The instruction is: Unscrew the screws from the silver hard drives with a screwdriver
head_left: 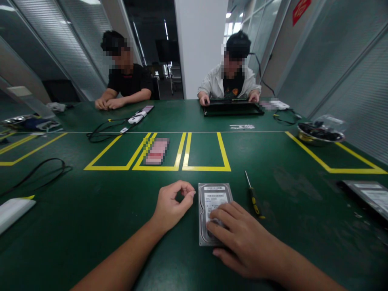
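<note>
A silver hard drive [215, 190] with a white label lies label side up on the green table in front of me. My right hand [239, 234] rests over its lower right part, fingers laid across the label and thumb apart at the near edge. Just left of the drive, my left hand [174, 204] is closed in a pinch, thumb and forefinger tips together. Whether something small sits between those tips I cannot see. To the right of the drive lies a screwdriver [253, 198] with a black and yellow handle, its shaft pointing away from me.
Yellow tape outlines [206, 168] mark the table beyond the drive. A pixelated pink item [157, 151] lies there. At right are a metal bowl [318, 139] and a dark-edged device [370, 196]; at left, a white object [13, 212] and black cable [39, 161]. Two people sit opposite.
</note>
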Tool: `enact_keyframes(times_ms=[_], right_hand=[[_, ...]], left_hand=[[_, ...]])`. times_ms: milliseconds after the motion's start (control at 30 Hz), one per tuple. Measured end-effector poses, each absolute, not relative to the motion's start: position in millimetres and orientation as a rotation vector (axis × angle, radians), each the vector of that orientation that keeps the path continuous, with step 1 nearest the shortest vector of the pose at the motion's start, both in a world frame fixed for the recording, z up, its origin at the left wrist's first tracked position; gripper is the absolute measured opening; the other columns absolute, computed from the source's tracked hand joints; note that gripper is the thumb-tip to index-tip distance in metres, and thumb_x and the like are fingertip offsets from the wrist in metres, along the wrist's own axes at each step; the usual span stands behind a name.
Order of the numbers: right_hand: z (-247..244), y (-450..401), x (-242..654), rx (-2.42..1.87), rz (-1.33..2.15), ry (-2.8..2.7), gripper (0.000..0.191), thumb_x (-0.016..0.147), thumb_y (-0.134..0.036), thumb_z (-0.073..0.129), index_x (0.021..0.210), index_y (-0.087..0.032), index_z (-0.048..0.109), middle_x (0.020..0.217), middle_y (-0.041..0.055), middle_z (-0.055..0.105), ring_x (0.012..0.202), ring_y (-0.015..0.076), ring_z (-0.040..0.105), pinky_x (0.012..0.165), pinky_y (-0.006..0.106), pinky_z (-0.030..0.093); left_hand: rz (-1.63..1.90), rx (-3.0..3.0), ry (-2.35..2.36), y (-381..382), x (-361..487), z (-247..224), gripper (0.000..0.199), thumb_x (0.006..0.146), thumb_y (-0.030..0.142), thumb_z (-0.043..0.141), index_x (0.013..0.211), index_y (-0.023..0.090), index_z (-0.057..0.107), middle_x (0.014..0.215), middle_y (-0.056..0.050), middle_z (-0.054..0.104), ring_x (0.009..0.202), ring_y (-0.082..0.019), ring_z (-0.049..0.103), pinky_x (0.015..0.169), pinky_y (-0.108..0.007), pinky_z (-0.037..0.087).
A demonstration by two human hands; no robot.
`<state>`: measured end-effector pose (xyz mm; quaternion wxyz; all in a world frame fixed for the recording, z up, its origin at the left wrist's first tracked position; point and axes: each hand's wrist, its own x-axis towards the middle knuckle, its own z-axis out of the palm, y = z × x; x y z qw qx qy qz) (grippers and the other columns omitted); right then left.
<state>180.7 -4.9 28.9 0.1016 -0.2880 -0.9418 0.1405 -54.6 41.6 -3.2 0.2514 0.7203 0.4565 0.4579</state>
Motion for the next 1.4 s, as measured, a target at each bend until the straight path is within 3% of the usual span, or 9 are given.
enact_keyframes(times_ms=[367, 933, 1400], right_hand=[[22.3, -5.8, 178.7, -0.874, 0.354, -2.754, 0.032, 0.093, -0.03, 0.052, 0.123, -0.021, 0.055, 0.125, 0.0073, 0.057, 0.112, 0.0269, 0.048, 0.097, 0.049, 0.043], [22.3, -4.8, 179.1, -0.906, 0.341, -2.761, 0.03, 0.091, -0.033, 0.055, 0.119, -0.023, 0.058, 0.125, 0.0069, 0.057, 0.113, 0.0278, 0.047, 0.097, 0.05, 0.042], [24.9, -4.9, 179.2, -0.897, 0.212, -2.827, 0.031, 0.092, -0.033, 0.053, 0.121, -0.021, 0.057, 0.125, 0.0091, 0.058, 0.111, 0.0296, 0.05, 0.094, 0.052, 0.044]], left_hand=[[0.917, 2.161, 1.026, 49.9, -55.9, 6.2, 0.009, 0.092, 0.022, 0.06, 0.085, 0.018, 0.066, 0.085, -0.002, 0.066, 0.085, -0.019, 0.057, 0.08, -0.033, 0.042], [0.747, 2.201, 0.943, 53.2, -58.5, 5.0, 0.009, 0.089, 0.028, 0.069, 0.084, 0.021, 0.072, 0.085, 0.0, 0.069, 0.086, -0.018, 0.058, 0.082, -0.032, 0.04], [0.804, 2.312, 0.909, 51.8, -57.9, 8.2, 0.006, 0.087, 0.022, 0.068, 0.082, 0.022, 0.07, 0.083, 0.001, 0.071, 0.085, -0.018, 0.06, 0.083, -0.034, 0.041]])
